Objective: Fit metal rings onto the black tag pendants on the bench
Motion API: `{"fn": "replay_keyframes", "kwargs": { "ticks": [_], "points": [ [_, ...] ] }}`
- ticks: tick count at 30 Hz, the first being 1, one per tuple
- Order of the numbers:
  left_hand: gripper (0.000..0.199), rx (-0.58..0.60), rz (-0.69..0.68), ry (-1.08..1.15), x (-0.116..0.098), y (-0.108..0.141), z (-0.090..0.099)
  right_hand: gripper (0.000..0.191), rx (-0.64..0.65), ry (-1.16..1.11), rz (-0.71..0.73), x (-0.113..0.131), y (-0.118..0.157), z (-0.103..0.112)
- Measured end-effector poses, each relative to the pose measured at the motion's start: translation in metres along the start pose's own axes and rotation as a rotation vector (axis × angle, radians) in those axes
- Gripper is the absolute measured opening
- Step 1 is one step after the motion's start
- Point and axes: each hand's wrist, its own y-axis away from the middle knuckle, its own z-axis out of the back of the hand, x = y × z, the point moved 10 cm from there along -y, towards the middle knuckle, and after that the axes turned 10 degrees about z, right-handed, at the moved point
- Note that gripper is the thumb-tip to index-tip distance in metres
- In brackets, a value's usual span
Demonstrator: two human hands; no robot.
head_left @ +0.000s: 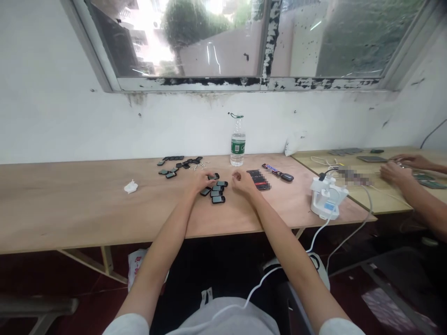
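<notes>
My left hand (199, 181) holds a small black device with a grey screen (213, 176) by its left end, just above the table. Close below it lies a loose group of similar small devices (217, 193), screens up. To the right of this group, my right hand (244, 181) rests with fingers curled in a pinch. Anything between those fingertips is too small to make out. Beside the right hand is a dark set of slim pieces with a red stripe (259, 180), partly blurred. More dark devices (171, 175) and tiny pale pieces (198, 166) lie behind my left hand.
A water bottle (238, 149) stands by the wall. A wrapped bar (271, 169) and a dark oval object (287, 177) lie to the right. Farther right are a white power strip (328, 197) with cables and another person's hands (396, 172). Crumpled tissue (131, 187) lies left.
</notes>
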Motion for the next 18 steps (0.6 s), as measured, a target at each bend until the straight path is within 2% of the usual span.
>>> {"fn": "replay_keyframes", "kwargs": {
  "ticks": [4, 8, 12, 18],
  "points": [
    [0.005, 0.022, -0.226, -0.070, -0.036, 0.004, -0.014, 0.016, -0.107, -0.128, 0.050, 0.004, -0.003, 0.002],
    [0.004, 0.008, -0.393, -0.076, -0.057, 0.013, -0.022, 0.015, -0.179, -0.221, 0.086, 0.008, -0.003, 0.004],
    [0.008, -0.019, -0.497, -0.071, -0.065, 0.021, -0.021, 0.015, -0.181, -0.253, 0.128, 0.011, -0.003, 0.002],
    [0.009, -0.093, -0.508, -0.037, -0.063, 0.024, -0.011, 0.019, -0.182, -0.297, 0.162, 0.013, -0.006, 0.001]
  ]
}}
